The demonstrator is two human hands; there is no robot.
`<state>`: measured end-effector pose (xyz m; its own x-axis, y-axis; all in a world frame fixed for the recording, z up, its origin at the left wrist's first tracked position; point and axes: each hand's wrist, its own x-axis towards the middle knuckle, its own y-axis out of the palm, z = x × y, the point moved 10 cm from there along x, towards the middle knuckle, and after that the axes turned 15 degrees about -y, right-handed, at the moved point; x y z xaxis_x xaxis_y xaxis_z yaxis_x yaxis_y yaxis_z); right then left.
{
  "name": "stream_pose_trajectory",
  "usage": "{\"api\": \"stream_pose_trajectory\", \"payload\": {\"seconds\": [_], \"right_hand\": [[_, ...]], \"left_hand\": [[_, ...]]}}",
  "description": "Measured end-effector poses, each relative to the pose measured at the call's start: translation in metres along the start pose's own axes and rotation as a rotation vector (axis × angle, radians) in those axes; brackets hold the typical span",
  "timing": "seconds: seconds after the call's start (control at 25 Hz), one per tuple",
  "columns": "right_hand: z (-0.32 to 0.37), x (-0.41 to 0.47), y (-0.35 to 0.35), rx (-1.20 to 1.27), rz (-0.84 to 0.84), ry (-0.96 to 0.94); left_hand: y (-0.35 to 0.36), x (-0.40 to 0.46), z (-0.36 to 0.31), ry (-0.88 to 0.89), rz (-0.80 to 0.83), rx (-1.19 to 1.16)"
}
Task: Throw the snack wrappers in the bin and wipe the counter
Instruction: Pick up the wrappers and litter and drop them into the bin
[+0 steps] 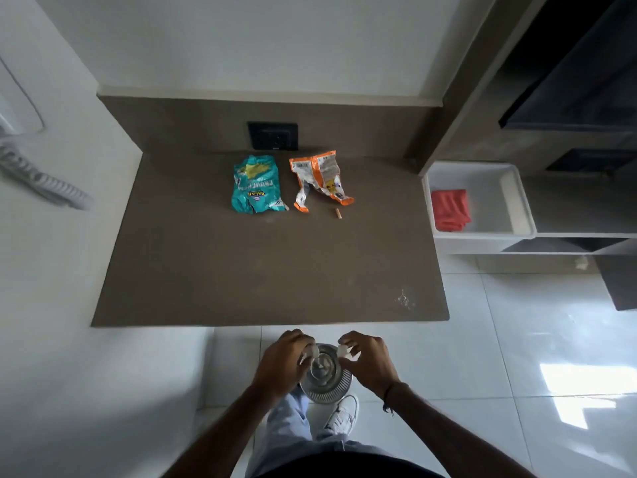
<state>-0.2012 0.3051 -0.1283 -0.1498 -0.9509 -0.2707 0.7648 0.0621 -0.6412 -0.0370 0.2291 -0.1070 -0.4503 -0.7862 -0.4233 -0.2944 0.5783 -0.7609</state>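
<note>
You are standing in a home, most likely a small kitchen or pantry corner. A brown stone table (269, 263) is set into a nook of white walls, with a matching backsplash that carries a black wall socket (272, 136). Glossy white floor tiles (517, 339) spread below. To your right, a white plastic tub (517, 201) on a shelf holds a folded red cloth (450, 209). Empty snack wrappers, one teal (255, 184) and one orange (319, 179), lie on the table, and a small steel bin (325, 377) stands on the floor.
</note>
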Motion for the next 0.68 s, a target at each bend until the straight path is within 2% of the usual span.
{"api": "stream_pose_trajectory", "payload": {"seconds": [0.12,0.2,0.44,0.68], "right_hand": [[-0.009,-0.016,0.008,-0.003,0.054,0.010],[-0.019,-0.024,0.006,-0.011,0.049,0.039],[-0.022,-0.032,-0.017,-0.014,-0.012,0.026],[0.041,0.018,-0.074,-0.014,-0.266,-0.188]], "left_hand": [[0.039,-0.013,0.005,-0.092,0.115,0.129],[0.050,-0.020,0.011,-0.161,0.113,0.170],[0.020,-0.033,0.012,-0.233,-0.087,0.115],[-0.050,-0.006,-0.001,-0.244,-0.265,-0.034]]}}
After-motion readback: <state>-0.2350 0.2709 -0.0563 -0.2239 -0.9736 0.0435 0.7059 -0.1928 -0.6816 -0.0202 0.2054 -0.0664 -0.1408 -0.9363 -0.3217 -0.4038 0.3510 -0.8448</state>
